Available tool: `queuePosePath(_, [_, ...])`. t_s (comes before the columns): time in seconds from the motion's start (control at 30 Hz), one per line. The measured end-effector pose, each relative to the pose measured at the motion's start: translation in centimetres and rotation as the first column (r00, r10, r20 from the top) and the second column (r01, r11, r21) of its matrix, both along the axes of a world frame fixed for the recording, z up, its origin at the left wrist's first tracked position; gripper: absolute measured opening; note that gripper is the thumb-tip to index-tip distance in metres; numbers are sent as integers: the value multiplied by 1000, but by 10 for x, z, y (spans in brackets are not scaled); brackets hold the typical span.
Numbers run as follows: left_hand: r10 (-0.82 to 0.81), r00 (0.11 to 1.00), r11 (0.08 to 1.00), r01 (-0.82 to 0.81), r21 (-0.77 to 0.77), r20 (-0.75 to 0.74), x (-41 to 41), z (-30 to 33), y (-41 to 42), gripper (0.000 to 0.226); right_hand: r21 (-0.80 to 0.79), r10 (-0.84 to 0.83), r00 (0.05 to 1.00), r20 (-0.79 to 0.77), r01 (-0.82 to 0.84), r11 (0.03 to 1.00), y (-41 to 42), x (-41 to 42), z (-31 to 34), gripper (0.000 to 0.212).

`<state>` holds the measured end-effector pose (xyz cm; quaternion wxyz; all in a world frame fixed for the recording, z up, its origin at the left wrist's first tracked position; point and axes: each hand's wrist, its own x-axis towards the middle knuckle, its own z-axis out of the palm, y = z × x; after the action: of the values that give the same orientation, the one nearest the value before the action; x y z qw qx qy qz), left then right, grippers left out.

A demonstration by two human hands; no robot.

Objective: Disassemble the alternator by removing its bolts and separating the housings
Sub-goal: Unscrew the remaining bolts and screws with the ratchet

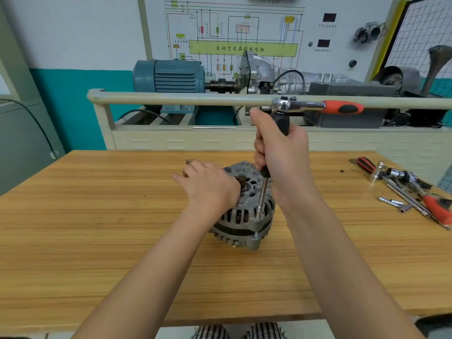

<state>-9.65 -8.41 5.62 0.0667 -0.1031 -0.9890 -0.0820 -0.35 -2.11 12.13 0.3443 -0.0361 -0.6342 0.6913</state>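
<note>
Behind the bench, a white wall carries a wiring diagram [234, 35] over a teal band, and a cream rail [171, 98] fronts a rig with a blue-grey motor [168, 75] coupled to a bare-metal gearbox [264, 69].

Nearer, the wooden table [97, 228] fills most of the view, its top a pale, streaky grain. At its right edge lies a loose heap of tools [406, 189] (chrome ratchets, sockets and extensions, red-and-black handles), well apart from the work.

At the table's middle sits the alternator [244, 223], pulley end down, a grey cast housing with slotted vents around its rim and a dark band between its two halves; its stub shaft [242, 179] points up.

The left hand [208, 189] rests on the alternator's top left, fingers curled over the far side of the housing, steadying it. The right hand [281, 152] is above and just right of it, wrapped around the black grip of an upright driver [281, 121]. From that grip a slim chrome extension [263, 194] runs down to a socket seated on a bolt [258, 217] at the housing's near-right edge. On top of the grip sits a ratchet [318, 106], chrome-headed, its orange handle pointing right, level with the rail.
</note>
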Motion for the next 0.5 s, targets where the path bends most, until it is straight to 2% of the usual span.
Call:
queuePosePath(0.1, [-50, 997, 998, 48, 34, 65, -5, 3, -4, 70, -2, -2, 999, -36, 2, 1000, 5, -2, -1, 36])
queuePosePath(0.2, [-91, 994, 994, 88, 64, 55, -12, 0, -6, 72, 20, 123, 992, -28, -122, 992, 12, -6, -1, 43])
queuePosePath(0.5, [-122, 992, 991, 120, 63, 28, -20, -4, -4, 74, 54, 393, 919, -23, -392, 919, 24, -18, -5, 40])
